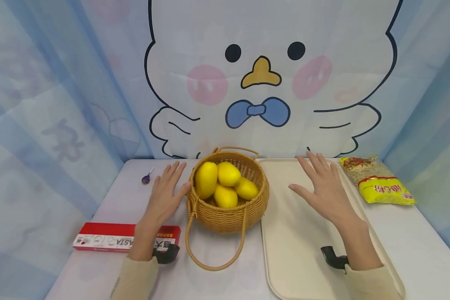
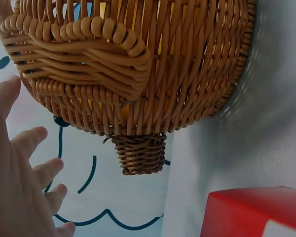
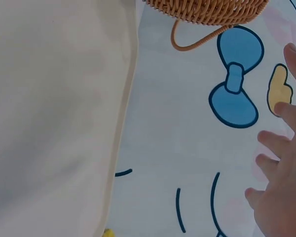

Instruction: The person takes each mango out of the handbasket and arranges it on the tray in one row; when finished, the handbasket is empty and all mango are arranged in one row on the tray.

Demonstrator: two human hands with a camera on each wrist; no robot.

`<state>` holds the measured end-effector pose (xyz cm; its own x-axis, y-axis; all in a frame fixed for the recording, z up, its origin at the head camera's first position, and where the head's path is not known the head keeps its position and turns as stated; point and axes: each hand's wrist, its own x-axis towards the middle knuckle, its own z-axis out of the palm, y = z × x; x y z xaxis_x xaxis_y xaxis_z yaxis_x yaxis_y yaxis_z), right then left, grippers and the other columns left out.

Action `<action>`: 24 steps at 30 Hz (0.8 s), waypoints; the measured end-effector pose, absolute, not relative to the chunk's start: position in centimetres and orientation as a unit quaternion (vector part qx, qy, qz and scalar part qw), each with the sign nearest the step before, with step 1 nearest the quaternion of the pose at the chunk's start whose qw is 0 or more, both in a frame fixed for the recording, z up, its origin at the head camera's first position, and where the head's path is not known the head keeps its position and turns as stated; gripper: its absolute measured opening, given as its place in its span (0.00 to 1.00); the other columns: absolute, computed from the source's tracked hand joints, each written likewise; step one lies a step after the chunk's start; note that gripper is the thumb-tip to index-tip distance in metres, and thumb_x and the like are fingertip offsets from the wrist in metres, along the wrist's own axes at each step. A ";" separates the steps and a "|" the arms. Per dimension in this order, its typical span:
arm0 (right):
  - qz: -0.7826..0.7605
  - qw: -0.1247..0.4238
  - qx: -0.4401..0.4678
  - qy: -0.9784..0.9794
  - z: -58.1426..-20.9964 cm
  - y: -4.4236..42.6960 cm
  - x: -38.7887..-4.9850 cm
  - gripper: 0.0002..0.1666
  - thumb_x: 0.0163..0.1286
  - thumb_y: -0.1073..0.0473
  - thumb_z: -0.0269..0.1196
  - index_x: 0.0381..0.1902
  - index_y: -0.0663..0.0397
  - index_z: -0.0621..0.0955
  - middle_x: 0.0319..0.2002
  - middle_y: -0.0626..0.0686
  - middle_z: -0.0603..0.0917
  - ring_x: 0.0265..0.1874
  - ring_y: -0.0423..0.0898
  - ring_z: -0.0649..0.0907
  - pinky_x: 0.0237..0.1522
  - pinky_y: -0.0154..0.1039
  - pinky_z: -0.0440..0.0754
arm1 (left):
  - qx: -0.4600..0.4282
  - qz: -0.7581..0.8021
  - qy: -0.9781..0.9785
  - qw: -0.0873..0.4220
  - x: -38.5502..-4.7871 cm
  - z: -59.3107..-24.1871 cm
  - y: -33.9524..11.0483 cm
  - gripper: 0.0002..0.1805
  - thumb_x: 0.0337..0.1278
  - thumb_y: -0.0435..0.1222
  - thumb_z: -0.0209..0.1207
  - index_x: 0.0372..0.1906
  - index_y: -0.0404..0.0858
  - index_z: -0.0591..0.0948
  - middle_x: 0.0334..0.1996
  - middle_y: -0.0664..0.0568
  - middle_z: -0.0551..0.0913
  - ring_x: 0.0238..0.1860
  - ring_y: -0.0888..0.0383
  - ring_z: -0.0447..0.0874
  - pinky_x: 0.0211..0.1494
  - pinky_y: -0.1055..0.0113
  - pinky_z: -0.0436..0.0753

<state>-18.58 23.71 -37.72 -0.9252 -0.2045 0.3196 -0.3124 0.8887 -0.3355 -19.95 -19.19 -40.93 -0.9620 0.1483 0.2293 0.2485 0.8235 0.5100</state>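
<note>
The left hand (image 1: 166, 199), fingers spread and gripping nothing, has its thumb so near the basket (image 1: 225, 220) that contact is hard to tell; right of the basket, the right hand (image 1: 325, 193), also spread and holding nothing, is over the tray (image 1: 296, 246); wicker hides the lower fruit's (image 1: 226, 196) undersides.

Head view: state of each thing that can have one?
Left hand: open, holding nothing
Right hand: open, holding nothing
Wicker basket: upright, near handle folded outward
Yellow fruits: inside basket, at least four
Beige tray: flat, rim up
Red pasta box: lying flat
Yellow-labelled food bag: lying, seal unclear
Lollipop: lying down
</note>
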 end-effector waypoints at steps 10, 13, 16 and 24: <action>0.204 0.128 0.166 -0.956 -36.9 20.6 -19.5 0.49 0.66 0.33 0.61 0.79 0.31 0.54 0.81 0.49 0.51 0.79 0.57 0.52 0.75 0.66 0.53 | -0.120 -0.309 -0.939 0.094 -20.0 -41.4 -18.3 0.35 0.71 0.62 0.41 0.79 0.63 0.51 0.81 0.57 0.49 0.82 0.47 0.41 0.79 0.37 0.41; 0.194 0.124 0.188 -0.955 -36.7 19.5 -19.7 0.48 0.66 0.34 0.61 0.79 0.31 0.55 0.80 0.49 0.52 0.79 0.56 0.53 0.75 0.65 0.54 | -0.124 -0.320 -0.935 0.086 -20.0 -41.4 -18.0 0.35 0.71 0.62 0.40 0.79 0.63 0.51 0.81 0.58 0.49 0.82 0.48 0.42 0.80 0.38 0.41; 0.186 0.121 0.214 -0.951 -36.4 18.5 -19.8 0.48 0.66 0.36 0.62 0.79 0.33 0.56 0.80 0.51 0.54 0.79 0.56 0.55 0.76 0.64 0.54 | -0.130 -0.335 -0.930 0.078 -19.9 -41.3 -17.7 0.34 0.72 0.61 0.40 0.79 0.63 0.51 0.81 0.59 0.49 0.82 0.49 0.42 0.80 0.39 0.41; 0.182 0.116 0.265 -0.940 -36.2 16.1 -20.0 0.46 0.67 0.37 0.62 0.78 0.37 0.60 0.78 0.54 0.59 0.77 0.57 0.59 0.76 0.61 0.57 | -0.149 -0.368 -0.915 0.068 -20.0 -41.4 -17.0 0.34 0.73 0.58 0.40 0.79 0.60 0.51 0.80 0.55 0.52 0.81 0.48 0.46 0.80 0.41 0.46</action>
